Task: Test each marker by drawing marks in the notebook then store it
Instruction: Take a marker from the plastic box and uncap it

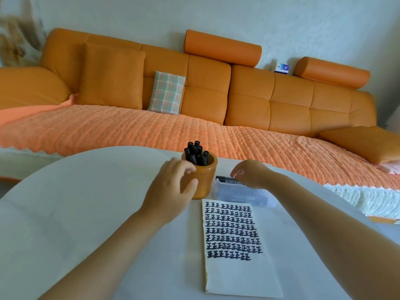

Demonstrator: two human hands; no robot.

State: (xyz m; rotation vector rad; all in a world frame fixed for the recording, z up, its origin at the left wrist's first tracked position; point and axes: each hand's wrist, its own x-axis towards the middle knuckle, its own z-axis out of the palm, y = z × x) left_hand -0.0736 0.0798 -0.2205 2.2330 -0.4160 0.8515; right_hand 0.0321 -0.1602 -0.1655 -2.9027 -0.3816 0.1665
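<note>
- Surface (65,213): white, with a rounded far edge; it fills the near half of the view.
- Notebook (238,276): lies flat, near and right of centre. Rows of black marks cover the far part of the page; the near part is blank.
- Holder (205,182): an orange cup standing upright at the notebook's far left corner. A cluster of black capped markers (197,153) stands in it.
- Left hand (173,187): fingers and thumb are wrapped round the holder's left side.
- Clear box (244,194): just right of the holder. A black marker (225,180) lies across its top.
- Right hand (249,172): over the box, fingers bent down onto the marker. Whether they pinch it cannot be told.
- Room: an orange sofa (259,100) runs along the far side against a white wall. A peach throw (151,131) covers the seat, and a plaid cushion (166,93) leans on the backrest.
</note>
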